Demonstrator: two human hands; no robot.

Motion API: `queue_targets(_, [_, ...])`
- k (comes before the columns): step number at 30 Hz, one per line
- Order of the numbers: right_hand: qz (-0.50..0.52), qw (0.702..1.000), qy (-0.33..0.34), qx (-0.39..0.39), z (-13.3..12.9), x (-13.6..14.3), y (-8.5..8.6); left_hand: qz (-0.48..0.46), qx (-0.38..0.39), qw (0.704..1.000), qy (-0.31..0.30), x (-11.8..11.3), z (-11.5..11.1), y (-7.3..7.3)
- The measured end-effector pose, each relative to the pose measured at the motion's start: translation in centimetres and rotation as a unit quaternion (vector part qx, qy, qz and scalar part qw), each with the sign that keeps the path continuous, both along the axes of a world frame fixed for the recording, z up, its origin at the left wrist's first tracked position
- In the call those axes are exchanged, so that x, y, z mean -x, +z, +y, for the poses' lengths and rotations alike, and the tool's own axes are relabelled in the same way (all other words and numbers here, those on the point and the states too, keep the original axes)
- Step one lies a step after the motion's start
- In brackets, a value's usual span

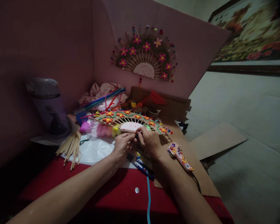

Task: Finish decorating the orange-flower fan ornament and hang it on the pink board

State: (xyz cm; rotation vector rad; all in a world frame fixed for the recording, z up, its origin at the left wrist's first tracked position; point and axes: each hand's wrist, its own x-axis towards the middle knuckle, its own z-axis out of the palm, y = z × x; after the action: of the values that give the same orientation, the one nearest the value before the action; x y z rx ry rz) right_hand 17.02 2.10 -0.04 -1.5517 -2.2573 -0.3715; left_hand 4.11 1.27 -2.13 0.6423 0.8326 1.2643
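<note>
A half-round decorative fan [130, 126] of sticks and brown backing, with orange flowers and a green wavy trim, is tilted in front of me. Its straight lower edge faces me. My left hand [124, 145] pinches at the middle of that edge, fingers closed. Close beside it, my right hand [150, 142] is closed at the same spot, thumb and fingertips pressed together. Whatever small part lies between the fingertips is hidden. Below the hands are blue-handled scissors [143, 169], partly covered, and a light-blue ribbon [148, 196] running toward me.
A flowered glue gun [180, 157] lies on cardboard [206, 179] at right. Wooden sticks [71, 149] and a purple tumbler [50, 109] are at left. Pipe cleaners [105, 99] and colored packets [100, 129] lie behind. A similar fan [144, 70] hangs on the pink panel.
</note>
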Motion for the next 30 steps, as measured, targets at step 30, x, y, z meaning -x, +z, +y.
queue_targets(30, [0.109, 0.993, 0.006, -0.033, -0.4, 0.3, -1.6, 0.026, -0.019, 0.999, -0.01, -0.3, 0.1, -0.2])
